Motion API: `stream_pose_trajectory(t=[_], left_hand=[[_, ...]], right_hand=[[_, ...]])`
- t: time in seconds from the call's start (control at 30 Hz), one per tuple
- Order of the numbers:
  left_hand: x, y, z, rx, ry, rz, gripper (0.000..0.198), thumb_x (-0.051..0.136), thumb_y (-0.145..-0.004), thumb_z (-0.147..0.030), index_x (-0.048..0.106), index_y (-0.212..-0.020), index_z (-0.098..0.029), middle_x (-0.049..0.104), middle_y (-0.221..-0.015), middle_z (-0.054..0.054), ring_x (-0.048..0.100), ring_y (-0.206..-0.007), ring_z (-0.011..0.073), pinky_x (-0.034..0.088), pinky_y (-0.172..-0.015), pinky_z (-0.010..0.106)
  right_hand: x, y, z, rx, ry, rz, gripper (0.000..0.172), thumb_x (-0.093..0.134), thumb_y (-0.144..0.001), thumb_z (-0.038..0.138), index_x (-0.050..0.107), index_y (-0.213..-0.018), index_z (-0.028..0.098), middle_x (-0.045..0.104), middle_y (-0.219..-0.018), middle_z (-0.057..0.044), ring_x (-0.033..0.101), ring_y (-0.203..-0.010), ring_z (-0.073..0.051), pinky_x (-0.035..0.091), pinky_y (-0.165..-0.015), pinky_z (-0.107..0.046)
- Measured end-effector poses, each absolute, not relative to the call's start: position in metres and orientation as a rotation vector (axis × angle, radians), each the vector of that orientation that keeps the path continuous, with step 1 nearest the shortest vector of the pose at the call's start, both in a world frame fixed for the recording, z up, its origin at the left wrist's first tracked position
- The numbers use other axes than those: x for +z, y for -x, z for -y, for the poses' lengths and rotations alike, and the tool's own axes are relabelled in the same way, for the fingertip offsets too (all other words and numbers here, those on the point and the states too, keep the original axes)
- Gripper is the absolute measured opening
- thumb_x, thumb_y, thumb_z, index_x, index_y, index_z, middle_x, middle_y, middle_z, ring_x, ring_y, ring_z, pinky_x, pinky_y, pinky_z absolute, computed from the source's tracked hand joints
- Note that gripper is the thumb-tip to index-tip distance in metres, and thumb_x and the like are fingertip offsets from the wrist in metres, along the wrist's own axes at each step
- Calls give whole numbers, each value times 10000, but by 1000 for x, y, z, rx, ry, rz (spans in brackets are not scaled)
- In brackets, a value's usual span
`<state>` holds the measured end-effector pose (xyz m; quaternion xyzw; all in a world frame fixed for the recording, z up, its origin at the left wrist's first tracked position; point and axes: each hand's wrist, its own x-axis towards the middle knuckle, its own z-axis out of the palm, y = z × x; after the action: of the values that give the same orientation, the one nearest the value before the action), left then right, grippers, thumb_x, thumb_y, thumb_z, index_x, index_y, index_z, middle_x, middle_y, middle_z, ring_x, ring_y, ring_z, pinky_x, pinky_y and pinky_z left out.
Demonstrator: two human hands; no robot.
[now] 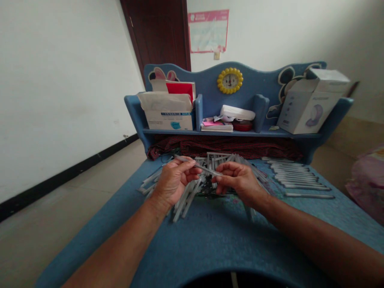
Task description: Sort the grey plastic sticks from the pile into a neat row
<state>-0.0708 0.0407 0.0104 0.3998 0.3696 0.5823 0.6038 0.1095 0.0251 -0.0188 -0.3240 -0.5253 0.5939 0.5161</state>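
Note:
Between my two hands a slim translucent pen (204, 168) is held at a slant above the desk. My left hand (177, 178) pinches its upper left part between thumb and fingers. The fingers of my right hand (237, 180) close on its lower right end. Under and behind the hands lies a loose heap of clear pen barrels (187, 200), with small dark parts (205, 186) in its middle. To the right, several pens (297, 176) lie side by side in a row, and one pen (310, 196) lies nearest the front.
The blue desk (192, 244) has a raised shelf (180, 131) at its back. On it stand a mask box (168, 116), some papers (216, 127), a yellow flower-shaped clock (230, 80) and a white carton (312, 104). Dark red checked cloth (228, 146) lies beneath the shelf.

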Motion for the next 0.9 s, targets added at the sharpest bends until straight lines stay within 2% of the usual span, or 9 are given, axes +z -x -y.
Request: stream_pose_trajectory(t=[0.2,0.37,0.9], left_hand=[[12,72,-39,1305,-952,-830,113,653,-679,-78,597,-773,-110,671,-679,41,649,-554,135,531,-498,205],[10,74,-40,1272,-1042,-801,108,685,-669,-104,624,-758,-105,671,-700,37,655,-577,143,539,-509,219],[1,69,-37,1250,-1061,-807,135,690,-677,-123,598,-772,-96,671,-659,50,659,-561,147,550,-523,227]], right_hand=[[-21,-113,-26,1640,725,1215,312,739,-660,297,584,-880,140,710,-707,-47,633,-461,-140,457,-407,-207],[-25,-115,-27,1742,763,1253,271,704,-710,357,565,-787,137,703,-686,-53,612,-423,-128,446,-383,-203],[-30,-107,-14,1508,782,1276,266,683,-717,362,546,-787,145,674,-612,-24,629,-434,-153,457,-394,-218]])
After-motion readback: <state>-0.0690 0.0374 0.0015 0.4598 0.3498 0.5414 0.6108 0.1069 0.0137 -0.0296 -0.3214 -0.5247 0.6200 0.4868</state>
